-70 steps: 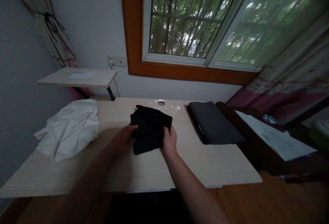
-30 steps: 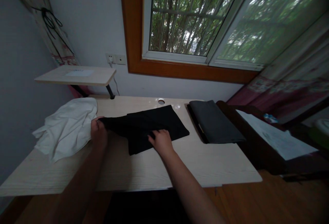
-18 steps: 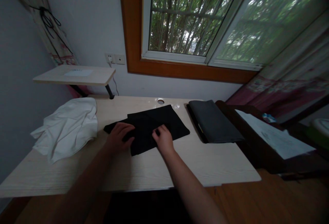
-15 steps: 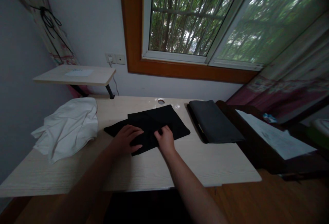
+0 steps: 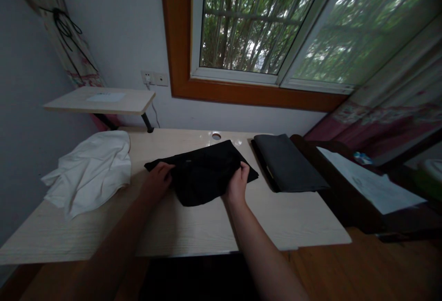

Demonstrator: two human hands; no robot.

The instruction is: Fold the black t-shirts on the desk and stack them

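Observation:
A black piece of folded clothing (image 5: 203,176) lies on the desk in front of me, its exact kind too dark to make out. My left hand (image 5: 157,180) is closed on its left side, fingertips at the upper layer. With thumb and fingers, my right hand (image 5: 238,182) grips the right edge of that layer. Between the two hands the layer bulges towards me, while a flat layer below shows along the back and at the right corner.
A crumpled white cloth (image 5: 93,167) lies on the desk (image 5: 193,239) at left, below a small raised shelf (image 5: 138,103). A folded dark grey garment (image 5: 293,165) lies at right. Beyond it a paper sheet (image 5: 369,181) rests on a dark surface.
My hands have moved apart, left hand to the left and right hand to the right and slightly up. The black clothing's upper layer has been lifted and spread between them.

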